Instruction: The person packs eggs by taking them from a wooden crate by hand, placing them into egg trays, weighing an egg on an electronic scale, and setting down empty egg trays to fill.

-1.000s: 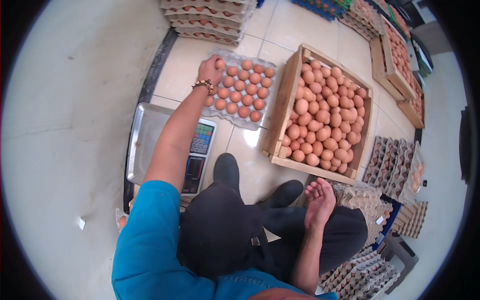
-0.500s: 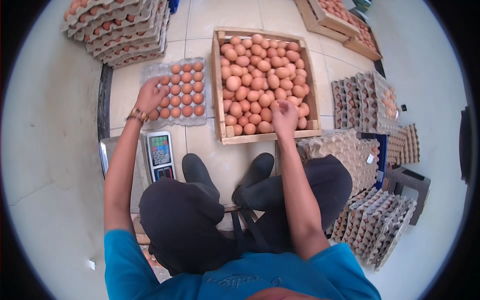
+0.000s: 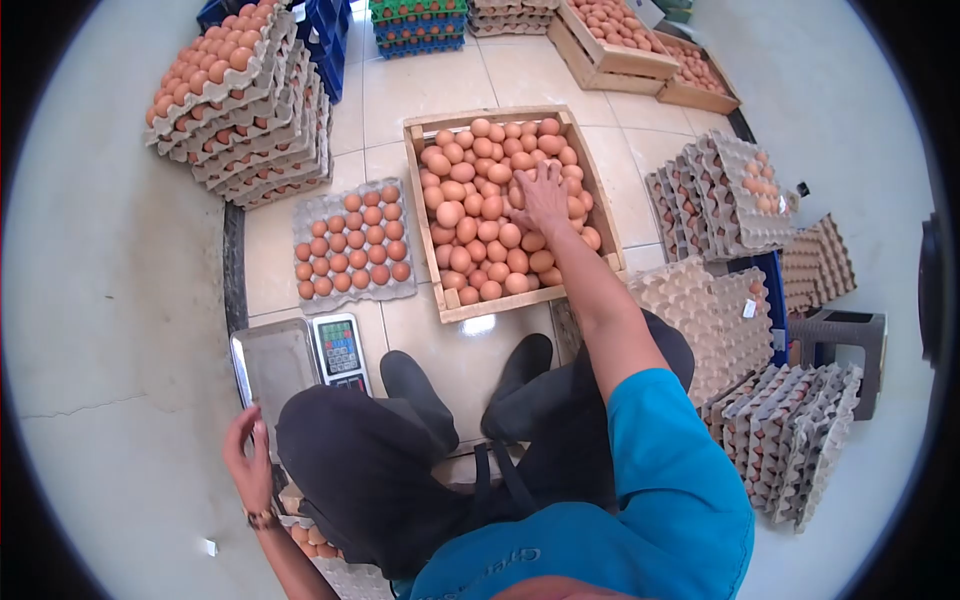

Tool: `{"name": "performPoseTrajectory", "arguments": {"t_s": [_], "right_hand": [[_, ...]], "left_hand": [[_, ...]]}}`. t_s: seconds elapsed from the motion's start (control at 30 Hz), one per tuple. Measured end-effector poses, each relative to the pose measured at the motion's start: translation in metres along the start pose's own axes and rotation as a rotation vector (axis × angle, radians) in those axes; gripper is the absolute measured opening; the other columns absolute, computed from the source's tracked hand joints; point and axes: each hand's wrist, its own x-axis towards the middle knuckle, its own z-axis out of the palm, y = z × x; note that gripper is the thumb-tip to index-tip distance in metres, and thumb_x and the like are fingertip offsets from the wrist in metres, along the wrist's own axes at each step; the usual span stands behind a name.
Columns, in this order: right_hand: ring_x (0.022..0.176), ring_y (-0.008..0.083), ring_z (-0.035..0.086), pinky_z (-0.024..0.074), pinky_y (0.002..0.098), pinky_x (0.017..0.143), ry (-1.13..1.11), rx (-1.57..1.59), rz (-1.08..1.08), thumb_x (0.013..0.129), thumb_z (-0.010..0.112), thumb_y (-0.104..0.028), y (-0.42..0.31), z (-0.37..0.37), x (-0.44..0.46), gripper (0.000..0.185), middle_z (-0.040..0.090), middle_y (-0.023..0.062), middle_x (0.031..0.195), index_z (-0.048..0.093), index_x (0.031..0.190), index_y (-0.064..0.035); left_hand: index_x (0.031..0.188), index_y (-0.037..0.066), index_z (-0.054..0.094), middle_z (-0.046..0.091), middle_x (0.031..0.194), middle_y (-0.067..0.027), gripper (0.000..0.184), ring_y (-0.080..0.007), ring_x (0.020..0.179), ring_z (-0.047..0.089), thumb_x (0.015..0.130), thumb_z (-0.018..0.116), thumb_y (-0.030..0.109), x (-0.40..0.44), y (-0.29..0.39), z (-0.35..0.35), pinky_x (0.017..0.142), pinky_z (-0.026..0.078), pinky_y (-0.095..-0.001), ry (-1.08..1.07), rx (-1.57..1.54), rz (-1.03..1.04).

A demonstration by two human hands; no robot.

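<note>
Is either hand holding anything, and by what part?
Left hand: nothing visible. Right hand is over the eggs; any grip on one can't be told.

The crate (image 3: 423, 222) opens upward, its walls (image 3: 530, 300) blocking passage sideways.

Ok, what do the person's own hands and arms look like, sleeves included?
Both hands, left and right, are ungloved. The left wrist wears a dark, beaded-looking bracelet; the right wrist has none. The right sleeve is short, plain and teal-blue.
</note>
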Motion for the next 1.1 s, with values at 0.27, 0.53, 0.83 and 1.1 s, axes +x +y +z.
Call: {"name": "performPoseTrajectory", "arguments": {"t_s": [0.27, 0.53, 0.83, 1.1], "right_hand": [[0.121, 0.038, 0.041, 0.0499, 0.0498, 0.089, 0.002, 0.013, -0.066, 0.066, 0.081, -0.027, 0.004, 0.003, 0.0, 0.056, 0.043, 0.0149, 0.127, 0.056, 0.116, -0.0199], [0.116, 0.0353, 0.046, 0.0544, 0.0437, 0.081, -0.013, 0.093, -0.169, 0.064, 0.079, -0.022, 0.014, -0.007, 0.002, 0.045, 0.046, 0.0129, 0.121, 0.062, 0.106, -0.0167], [0.105, 0.035, 0.051, 0.0519, 0.044, 0.083, 0.068, 0.298, -0.219, 0.066, 0.077, -0.027, 0.002, -0.058, 0.024, 0.041, 0.05, 0.0165, 0.113, 0.06, 0.099, -0.0109], [0.097, 0.0352, 0.056, 0.05, 0.0446, 0.084, 0.133, 0.709, -0.428, 0.068, 0.075, -0.03, -0.076, -0.193, -0.073, 0.039, 0.053, 0.0199, 0.107, 0.059, 0.094, -0.0059]], "left_hand": [[0.111, -0.005, 0.065, 0.069, 0.105, -0.0114, 0.02, -0.0186, 0.097, 0.066, 0.096, 0.06, 0.007, -0.031, -0.018, 0.005, 0.091, 0.05, -0.0324, 0.037, -0.003, -0.073], [0.11, -0.005, 0.065, 0.07, 0.104, -0.0111, 0.02, -0.0186, 0.098, 0.066, 0.096, 0.061, 0.008, 0.0, 0.011, 0.021, 0.091, 0.05, -0.0327, 0.012, 0.012, 0.042], [0.111, -0.002, 0.067, 0.069, 0.103, -0.0118, 0.02, -0.0195, 0.097, 0.066, 0.093, 0.061, 0.004, 0.052, 0.122, 0.04, 0.09, 0.049, -0.0313, 0.01, -0.086, 0.322], [0.122, -0.001, 0.058, 0.068, 0.107, -0.0114, 0.04, -0.0118, 0.095, 0.065, 0.089, 0.074, 0.016, 0.079, 0.244, 0.15, 0.078, 0.054, -0.0247, -0.481, -0.346, 0.34]]}}
